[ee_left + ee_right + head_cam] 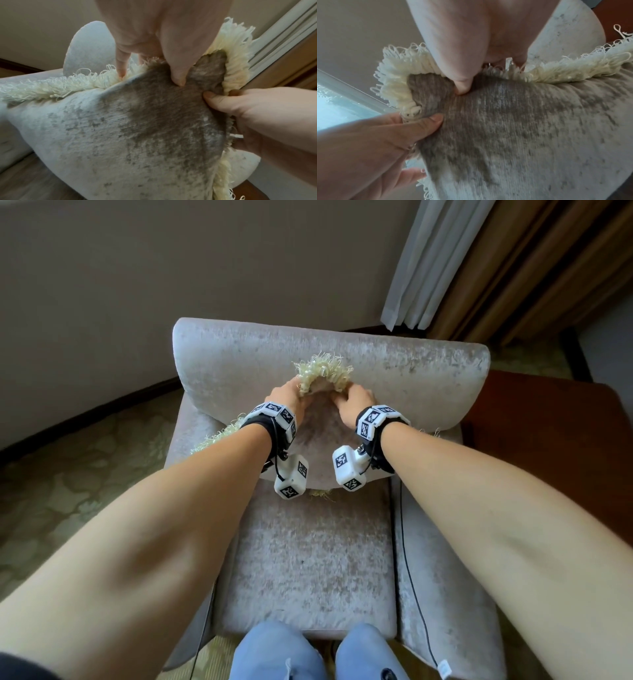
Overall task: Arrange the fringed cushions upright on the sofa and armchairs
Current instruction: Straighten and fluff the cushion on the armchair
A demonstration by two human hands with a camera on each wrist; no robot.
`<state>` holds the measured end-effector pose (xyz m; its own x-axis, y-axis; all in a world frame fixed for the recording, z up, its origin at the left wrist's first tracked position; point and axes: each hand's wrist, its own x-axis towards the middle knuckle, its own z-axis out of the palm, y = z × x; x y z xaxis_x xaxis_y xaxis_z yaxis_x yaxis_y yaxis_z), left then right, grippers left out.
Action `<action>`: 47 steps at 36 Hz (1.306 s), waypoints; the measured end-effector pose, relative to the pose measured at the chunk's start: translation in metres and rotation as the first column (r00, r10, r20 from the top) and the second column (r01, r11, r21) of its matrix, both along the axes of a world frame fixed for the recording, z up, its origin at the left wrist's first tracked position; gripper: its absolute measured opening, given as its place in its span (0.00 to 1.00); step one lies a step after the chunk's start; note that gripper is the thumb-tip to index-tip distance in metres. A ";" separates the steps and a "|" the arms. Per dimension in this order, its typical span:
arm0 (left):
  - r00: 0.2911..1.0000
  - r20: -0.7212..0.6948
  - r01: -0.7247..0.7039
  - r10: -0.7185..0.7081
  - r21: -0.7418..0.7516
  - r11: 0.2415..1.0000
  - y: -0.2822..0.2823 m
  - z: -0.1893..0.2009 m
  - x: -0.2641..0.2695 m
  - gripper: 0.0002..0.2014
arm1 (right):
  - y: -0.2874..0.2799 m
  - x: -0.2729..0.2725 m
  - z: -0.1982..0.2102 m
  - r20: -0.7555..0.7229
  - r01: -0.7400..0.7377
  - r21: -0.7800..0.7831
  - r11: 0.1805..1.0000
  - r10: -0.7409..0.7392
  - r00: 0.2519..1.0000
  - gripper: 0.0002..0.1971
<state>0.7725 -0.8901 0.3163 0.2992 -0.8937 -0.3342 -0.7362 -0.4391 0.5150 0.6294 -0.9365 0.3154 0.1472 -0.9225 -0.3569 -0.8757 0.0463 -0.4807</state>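
A grey velvet cushion point(318, 440) with cream fringe point(322, 371) stands on one corner against the backrest point(404, 371) of a grey velvet armchair. Both hands hold its top corner. My left hand point(297, 392) pinches the fabric from the left, thumb in front, fingers behind in the fringe. My right hand point(345, 398) pinches it from the right in the same way. In the left wrist view my left hand point(150, 77) grips the cushion point(137, 135); in the right wrist view my right hand point(488, 77) grips the cushion point(522, 135). The cushion's lower part is hidden behind my wrists.
The armchair seat point(308, 559) lies below the cushion, with my knees point(274, 652) at its front edge. A dark wooden table point(548, 440) stands right of the chair. Curtains point(479, 261) hang behind at the right, a plain wall at the left. Patterned carpet point(85, 474) lies left.
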 end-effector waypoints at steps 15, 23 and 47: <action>0.999 0.011 0.038 -0.038 -0.014 0.999 -0.015 0.024 0.004 0.14 | -0.011 0.001 0.021 0.020 -0.013 -0.021 1.000 0.014 1.000 0.18; 0.998 0.034 0.051 -0.053 0.049 0.997 -0.032 0.013 0.002 0.14 | -0.028 0.002 0.010 0.001 -0.015 0.032 0.999 0.015 1.000 0.19; 0.973 0.177 0.128 -0.146 0.110 0.986 -0.047 0.035 0.003 0.11 | -0.049 0.008 0.030 -0.093 -0.037 0.101 0.994 0.047 0.995 0.21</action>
<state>0.7757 -0.9371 0.3516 0.2405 -0.8965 -0.3721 -0.8711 -0.3685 0.3248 0.6377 -0.9854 0.3450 0.1460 -0.8759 -0.4600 -0.9194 0.0516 -0.3900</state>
